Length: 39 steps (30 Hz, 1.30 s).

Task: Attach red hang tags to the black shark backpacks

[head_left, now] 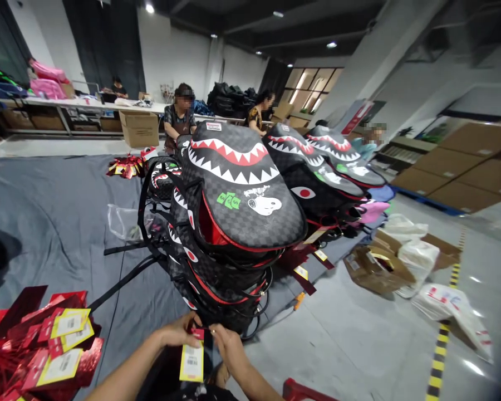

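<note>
At the near edge of the grey cloth-covered table [45, 211], low in front of me, my left hand [179, 332] and right hand [229, 346] meet over a yellow-and-red paper hang tag [192, 359]. The fingertips of both hands are pinched close at the tag's red top, where a thin string or loop seems to run, though it is too small to make out; the yellow card hangs down loose between my wrists. I judge the tag light, thin and easy to crease, so the stiffer top end is the place to grip it, not the printed face. Just beyond my fingers rises a stack of dark checkered backpacks with shark-mouth prints and red trim [234, 223], soft-sided, with black straps trailing out to the left. A second row of the same bags [317, 167] lies farther right. To my near left sits a heap of red foil tags with yellow labels [54, 345]. On the floor to the right are open cardboard boxes with white plastic bags [396, 259]. Far off, other people sit at a long bench [87, 103].
</note>
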### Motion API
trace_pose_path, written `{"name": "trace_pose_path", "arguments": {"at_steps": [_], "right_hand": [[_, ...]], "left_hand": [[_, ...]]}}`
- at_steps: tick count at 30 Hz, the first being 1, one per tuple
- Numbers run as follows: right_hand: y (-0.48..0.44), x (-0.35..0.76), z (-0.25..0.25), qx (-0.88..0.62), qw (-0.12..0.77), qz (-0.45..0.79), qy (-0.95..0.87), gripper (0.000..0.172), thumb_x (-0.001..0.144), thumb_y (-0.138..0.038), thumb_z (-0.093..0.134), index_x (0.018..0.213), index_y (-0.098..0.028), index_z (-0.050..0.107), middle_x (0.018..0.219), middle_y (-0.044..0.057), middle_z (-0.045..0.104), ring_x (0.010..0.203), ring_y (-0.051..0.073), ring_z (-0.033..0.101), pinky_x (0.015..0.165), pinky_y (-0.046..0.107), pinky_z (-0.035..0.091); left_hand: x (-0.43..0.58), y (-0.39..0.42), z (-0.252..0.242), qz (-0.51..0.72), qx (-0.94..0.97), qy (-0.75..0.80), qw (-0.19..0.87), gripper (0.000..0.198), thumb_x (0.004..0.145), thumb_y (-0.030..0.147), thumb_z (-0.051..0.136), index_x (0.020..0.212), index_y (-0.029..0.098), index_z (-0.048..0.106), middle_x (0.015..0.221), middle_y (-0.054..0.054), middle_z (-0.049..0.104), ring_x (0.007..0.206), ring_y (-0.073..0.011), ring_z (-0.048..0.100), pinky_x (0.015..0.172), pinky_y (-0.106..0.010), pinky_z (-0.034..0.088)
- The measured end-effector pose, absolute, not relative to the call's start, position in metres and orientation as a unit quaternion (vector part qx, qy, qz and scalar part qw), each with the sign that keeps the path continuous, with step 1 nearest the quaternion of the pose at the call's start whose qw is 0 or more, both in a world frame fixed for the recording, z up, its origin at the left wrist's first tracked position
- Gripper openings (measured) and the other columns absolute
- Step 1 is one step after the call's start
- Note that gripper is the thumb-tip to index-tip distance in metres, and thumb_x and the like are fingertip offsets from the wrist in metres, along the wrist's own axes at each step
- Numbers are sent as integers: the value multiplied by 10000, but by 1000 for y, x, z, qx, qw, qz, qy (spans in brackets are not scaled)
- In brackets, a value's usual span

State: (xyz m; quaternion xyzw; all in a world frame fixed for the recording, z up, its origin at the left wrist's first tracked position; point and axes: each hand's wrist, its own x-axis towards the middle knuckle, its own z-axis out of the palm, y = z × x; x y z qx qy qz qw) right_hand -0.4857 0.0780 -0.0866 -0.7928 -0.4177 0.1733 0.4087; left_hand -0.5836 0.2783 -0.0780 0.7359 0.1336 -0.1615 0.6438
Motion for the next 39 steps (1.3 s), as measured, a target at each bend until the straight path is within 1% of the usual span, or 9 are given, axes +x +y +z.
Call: {"name": "trace_pose_path", "arguments": {"at_steps": [2,5,7,14,19,23,29,33,39], "right_hand": [[83,-487,-89,-791,418,186,-407,347,969,-314,358,884,-201,675,651,3,634,563,134,597,603,236,453],[89,-487,-92,-782,439,205,-392,381,956,-309,339,905,-191,697,705,21,635,560,132,571,617,254,451],[90,-487,-94,-773,453,219,-386,369,927,-316,370,962,-201,719,744,29,640,571,137,557,628,267,453],[92,-494,-102,-757,517,265,-300,423,872,-464,428,988,-187,727,732,53,641,618,170,563,624,304,462],[87,-496,-106,-740,549,341,-187,412,831,-564,446,890,-189,606,670,37,645,525,153,572,487,246,421],[77,-490,-102,-735,539,377,-162,315,761,-508,514,814,-200,555,703,32,658,547,143,582,510,239,438],[76,-484,-95,-767,490,344,-232,230,764,-420,500,686,-209,546,628,-8,555,582,137,512,546,237,399],[76,-481,-92,-778,450,324,-294,235,798,-408,482,673,-218,540,636,-8,541,618,150,505,603,252,408],[76,-477,-84,-793,391,296,-360,204,802,-288,438,674,-218,580,631,-12,569,624,150,530,653,254,394]], "left_hand": [[-585,278,-80,-141,747,148,633,441,611,301,774,933,190,495,778,39,570,691,-105,547,630,-214,428],[-579,276,-81,-77,780,195,589,139,789,260,576,872,188,491,765,20,533,700,-111,526,644,-222,413],[-574,273,-80,-47,804,202,557,38,819,213,505,825,180,524,792,-5,549,754,-133,537,696,-243,423],[-582,254,-62,-12,871,124,475,153,813,185,541,820,219,690,1055,-66,640,1118,-248,487,1025,-389,329],[-576,239,-72,-55,860,123,492,206,857,203,464,883,187,668,888,-45,671,865,-171,606,821,-276,449],[-565,230,-89,-101,840,157,509,254,870,218,418,941,122,643,723,-16,652,660,-136,603,622,-224,447],[-567,229,-92,-115,847,147,498,220,921,299,516,854,154,668,824,-3,693,799,-125,635,813,-277,486],[-568,229,-90,-133,860,144,470,297,950,404,540,955,126,646,895,-28,673,847,-147,647,849,-374,528],[-570,232,-88,-164,893,107,406,286,942,383,560,1071,137,629,1073,-63,656,976,-175,637,894,-405,533]]}}
